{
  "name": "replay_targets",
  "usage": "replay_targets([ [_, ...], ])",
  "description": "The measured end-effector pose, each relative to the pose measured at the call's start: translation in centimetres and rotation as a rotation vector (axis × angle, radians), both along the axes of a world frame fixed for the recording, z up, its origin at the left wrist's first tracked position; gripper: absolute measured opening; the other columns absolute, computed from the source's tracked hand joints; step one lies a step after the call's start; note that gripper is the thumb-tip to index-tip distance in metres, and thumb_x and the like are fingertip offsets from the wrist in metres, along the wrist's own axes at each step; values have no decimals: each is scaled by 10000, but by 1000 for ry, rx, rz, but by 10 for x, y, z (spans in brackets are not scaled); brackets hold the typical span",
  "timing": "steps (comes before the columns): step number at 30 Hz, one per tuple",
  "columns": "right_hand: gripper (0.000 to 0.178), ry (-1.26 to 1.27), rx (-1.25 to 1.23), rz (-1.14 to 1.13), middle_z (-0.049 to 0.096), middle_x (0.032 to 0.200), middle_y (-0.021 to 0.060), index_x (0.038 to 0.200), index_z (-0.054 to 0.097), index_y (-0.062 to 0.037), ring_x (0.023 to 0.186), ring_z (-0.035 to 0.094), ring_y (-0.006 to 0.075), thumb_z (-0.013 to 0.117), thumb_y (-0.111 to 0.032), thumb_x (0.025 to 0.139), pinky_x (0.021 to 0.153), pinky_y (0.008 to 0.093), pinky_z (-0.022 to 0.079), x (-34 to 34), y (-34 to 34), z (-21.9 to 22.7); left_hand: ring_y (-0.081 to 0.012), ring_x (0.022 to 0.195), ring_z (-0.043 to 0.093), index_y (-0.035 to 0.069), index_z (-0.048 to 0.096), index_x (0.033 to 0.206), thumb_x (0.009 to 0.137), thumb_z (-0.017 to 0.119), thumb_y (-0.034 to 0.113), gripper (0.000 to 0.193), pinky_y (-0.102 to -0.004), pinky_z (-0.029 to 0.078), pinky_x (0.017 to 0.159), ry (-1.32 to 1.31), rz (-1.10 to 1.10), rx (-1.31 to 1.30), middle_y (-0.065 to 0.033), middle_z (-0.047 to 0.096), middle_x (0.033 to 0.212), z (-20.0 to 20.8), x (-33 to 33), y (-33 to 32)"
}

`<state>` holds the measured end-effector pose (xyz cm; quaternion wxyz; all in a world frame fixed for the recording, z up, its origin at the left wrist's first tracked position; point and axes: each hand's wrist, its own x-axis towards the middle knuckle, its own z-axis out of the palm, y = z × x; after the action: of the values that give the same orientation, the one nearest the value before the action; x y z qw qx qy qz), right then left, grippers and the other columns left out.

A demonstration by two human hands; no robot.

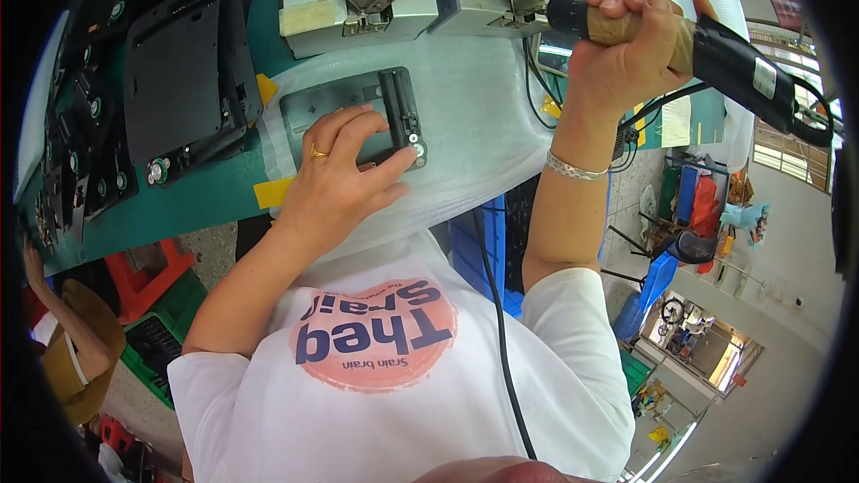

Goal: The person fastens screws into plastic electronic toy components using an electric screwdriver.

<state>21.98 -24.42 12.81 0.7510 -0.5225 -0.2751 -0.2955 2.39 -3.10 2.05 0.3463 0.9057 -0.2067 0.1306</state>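
In my closed right hand [631, 45] is an electric screwdriver [747, 67] with a black body and brown tape around its grip. Its black tip end is raised beside the silver screw feeder [514, 0] on the right; the bit cannot be made out. My left hand [335, 179] rests, fingers apart, over a dark plastic housing [309, 103] that lies flat on white foam sheeting [474, 112]. The thumb touches the round metal part [415, 150] at the housing's near right corner, and the bent fingers cover part of its middle.
Another screw feeder [358, 22] stands at the back. Black panels [174, 72] are stacked on the green bench [179, 224] at left, near several small dark parts. A black cable [492, 286] hangs before me. At far left is another person's arm [67, 317].
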Motion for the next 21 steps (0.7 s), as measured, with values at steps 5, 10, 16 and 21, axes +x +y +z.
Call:
replay_targets([
  [5, 465, -4, -30, 10, 620, 672, 94, 1339, 450, -35, 553, 622, 176, 620, 34, 911, 605, 411, 603, 4, 0, -5, -346, 1296, 481, 207, 743, 1138, 648, 908, 186, 518, -439, 401, 1052, 9, -6, -10, -101, 511, 1292, 0, 1, 1],
  [10, 469, 38, -26, 68, 626, 694, 109, 1342, 450, -48, 564, 631, 185, 613, 37, 910, 611, 420, 608, 10, -6, -7, -333, 1295, 495, 191, 721, 1140, 664, 889, 172, 505, -481, 410, 1050, 0, -5, -25, -94, 513, 1263, -1, 1, 1],
  [16, 342, -35, -156, 107, 615, 765, 95, 1253, 518, -28, 607, 593, 164, 612, -32, 924, 621, 418, 554, 5, 5, -1, -335, 1301, 489, 198, 723, 1148, 667, 889, 173, 509, -484, 408, 1052, 0, -6, -24, -94, 514, 1268, -2, 0, 1],
  [21, 468, 56, -167, 46, 578, 710, 61, 1367, 431, -24, 529, 548, 131, 620, 11, 941, 530, 318, 538, -2, 16, 0, -333, 1303, 487, 206, 725, 1154, 669, 889, 175, 513, -480, 406, 1053, 0, 2, -22, -92, 515, 1270, -3, -1, 2],
])
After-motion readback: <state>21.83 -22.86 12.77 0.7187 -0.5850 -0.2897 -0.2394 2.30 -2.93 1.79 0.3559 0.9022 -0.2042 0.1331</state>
